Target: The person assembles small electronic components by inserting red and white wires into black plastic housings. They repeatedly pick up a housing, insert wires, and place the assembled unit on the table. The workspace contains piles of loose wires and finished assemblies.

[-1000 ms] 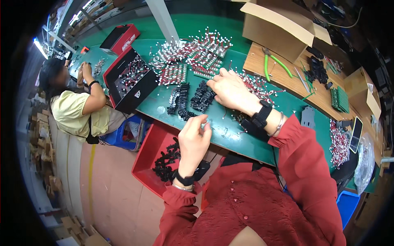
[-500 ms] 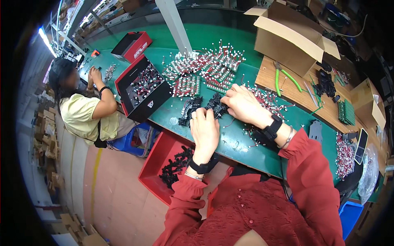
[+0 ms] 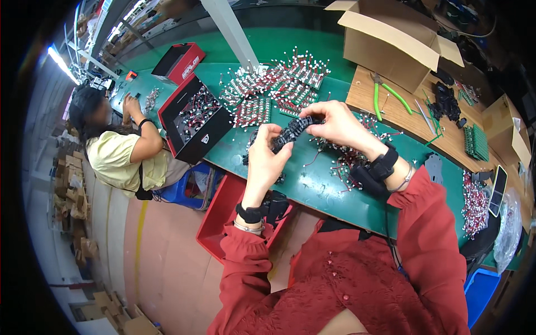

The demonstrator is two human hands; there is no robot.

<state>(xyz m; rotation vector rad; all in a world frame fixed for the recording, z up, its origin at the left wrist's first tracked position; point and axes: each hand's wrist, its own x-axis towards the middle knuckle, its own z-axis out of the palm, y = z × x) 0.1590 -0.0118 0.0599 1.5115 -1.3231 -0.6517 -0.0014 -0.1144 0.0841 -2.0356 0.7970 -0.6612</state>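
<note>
A row of small black plastic parts [image 3: 291, 133], joined side by side, is held above the green bench. My left hand [image 3: 266, 156] pinches its near left end between thumb and fingers. At the far right end, my right hand [image 3: 335, 125] closes its fingertips on the same row. More black parts [image 3: 246, 158] lie on the bench, partly covered by my left hand. Just beyond my hands are several green circuit boards [image 3: 251, 113] bristling with red and black wires and white connectors. A heap of loose wired connectors [image 3: 343, 163] lies beneath my right wrist.
A black box with red edges [image 3: 204, 131] holds wired pieces on the left. A red bin [image 3: 209, 237] sits below the bench edge. Green-handled pliers [image 3: 395, 97], a cardboard box [image 3: 385, 53] and a phone [image 3: 497, 191] are at right. A co-worker [image 3: 125, 156] sits at left.
Both hands have lifted a row of black parts off the bench. My left hand has turned and moved slightly left; my right hand has come round to the row's other end.
</note>
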